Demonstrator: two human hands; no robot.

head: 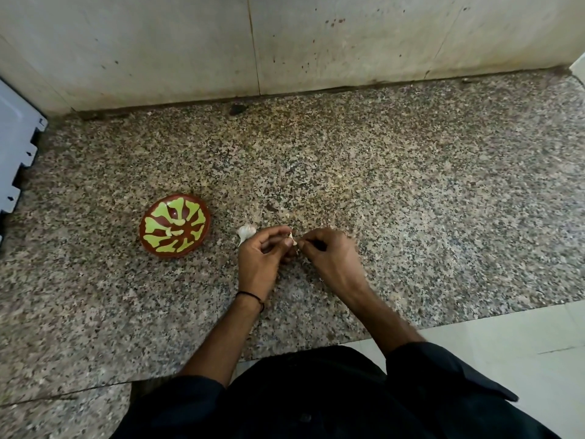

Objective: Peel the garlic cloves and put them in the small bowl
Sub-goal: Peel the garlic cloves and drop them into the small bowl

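Bowl [174,224] lies near bulb [246,231]; left hand [259,259], right hand [330,258] pinch clove [293,242].

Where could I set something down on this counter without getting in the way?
Bare granite counter lies right of the right hand, and in the wide band between the hands and the back wall. It is crowded from the bowl to the left hand, where the garlic bulb lies, and between both hands, which pinch a garlic clove.

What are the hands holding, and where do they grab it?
The left hand and right hand pinch one small garlic clove between their fingertips, one on each side of it.
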